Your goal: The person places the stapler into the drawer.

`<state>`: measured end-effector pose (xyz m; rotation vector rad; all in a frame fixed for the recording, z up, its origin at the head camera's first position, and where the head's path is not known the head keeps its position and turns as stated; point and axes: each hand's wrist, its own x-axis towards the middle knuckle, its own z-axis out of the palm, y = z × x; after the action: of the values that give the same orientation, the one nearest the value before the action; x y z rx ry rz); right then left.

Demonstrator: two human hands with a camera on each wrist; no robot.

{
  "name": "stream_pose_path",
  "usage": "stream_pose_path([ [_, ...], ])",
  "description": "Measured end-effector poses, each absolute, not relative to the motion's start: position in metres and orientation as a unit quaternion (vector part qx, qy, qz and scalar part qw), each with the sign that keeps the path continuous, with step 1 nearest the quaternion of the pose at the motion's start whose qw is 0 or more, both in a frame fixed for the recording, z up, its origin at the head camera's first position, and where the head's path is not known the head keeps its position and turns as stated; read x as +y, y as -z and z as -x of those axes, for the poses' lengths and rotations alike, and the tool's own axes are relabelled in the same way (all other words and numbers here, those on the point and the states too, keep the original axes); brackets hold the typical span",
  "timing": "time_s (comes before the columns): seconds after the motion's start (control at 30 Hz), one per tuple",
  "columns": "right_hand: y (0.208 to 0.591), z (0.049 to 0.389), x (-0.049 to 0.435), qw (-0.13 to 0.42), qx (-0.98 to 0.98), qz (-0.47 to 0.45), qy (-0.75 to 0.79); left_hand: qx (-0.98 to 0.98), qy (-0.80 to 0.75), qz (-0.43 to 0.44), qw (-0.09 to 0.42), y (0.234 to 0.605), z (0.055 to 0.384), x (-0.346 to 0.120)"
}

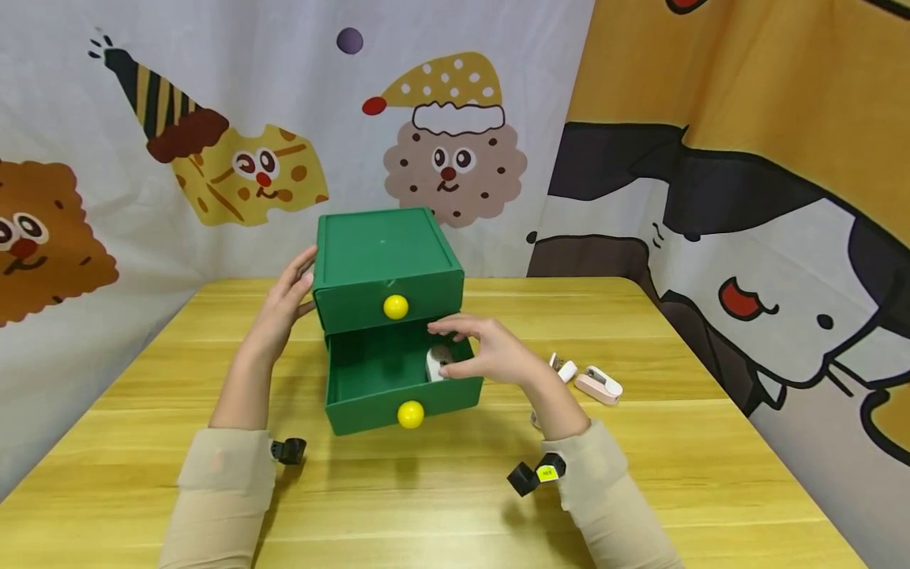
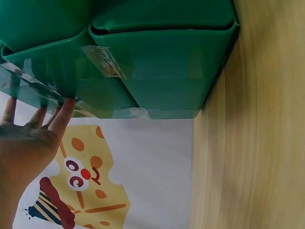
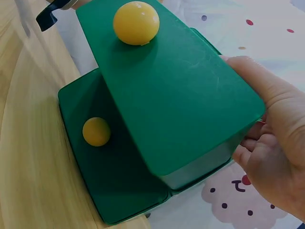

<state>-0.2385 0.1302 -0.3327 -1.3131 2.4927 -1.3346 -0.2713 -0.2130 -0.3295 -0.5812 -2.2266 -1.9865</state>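
Green drawers point(image 1: 384, 265) on wood-grain table point(image 1: 398, 510), cartoon-printed cloth point(image 1: 284, 55) behind

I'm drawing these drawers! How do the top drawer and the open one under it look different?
The top drawer is closed, while the open drawer sticks out. The top drawer hides its inside; the open drawer shows a small white thing in it. Both are green with round yellow knobs.

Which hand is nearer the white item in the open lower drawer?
Right. The right hand reaches over the right side of the lower drawer, right at the white item. The left hand is at the left side of the green cabinet.
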Motion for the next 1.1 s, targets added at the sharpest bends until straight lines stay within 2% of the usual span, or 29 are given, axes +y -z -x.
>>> stream_pose_path([
  [0.13, 0.333, 0.238, 0.130, 0.004, 0.790, 0.434, 0.433, -0.733, 0.651, 0.191, 0.048, 0.330, 0.272, -0.214],
  [0.27, 0.335, 0.236, 0.131, -0.029, 0.785, 0.434, 0.441, -0.735, 0.650, 0.186, 0.043, 0.327, 0.268, -0.212],
  [0.43, 0.333, 0.230, 0.136, -0.073, 0.783, 0.407, 0.464, -0.731, 0.655, 0.188, 0.044, 0.327, 0.270, -0.212],
  [0.8, 0.319, 0.209, 0.168, -0.124, 0.792, 0.367, 0.472, -0.730, 0.654, 0.192, 0.049, 0.331, 0.273, -0.212],
  [1.1, 0.315, 0.202, 0.200, -0.135, 0.817, 0.344, 0.443, -0.733, 0.650, 0.192, 0.053, 0.331, 0.273, -0.213],
])
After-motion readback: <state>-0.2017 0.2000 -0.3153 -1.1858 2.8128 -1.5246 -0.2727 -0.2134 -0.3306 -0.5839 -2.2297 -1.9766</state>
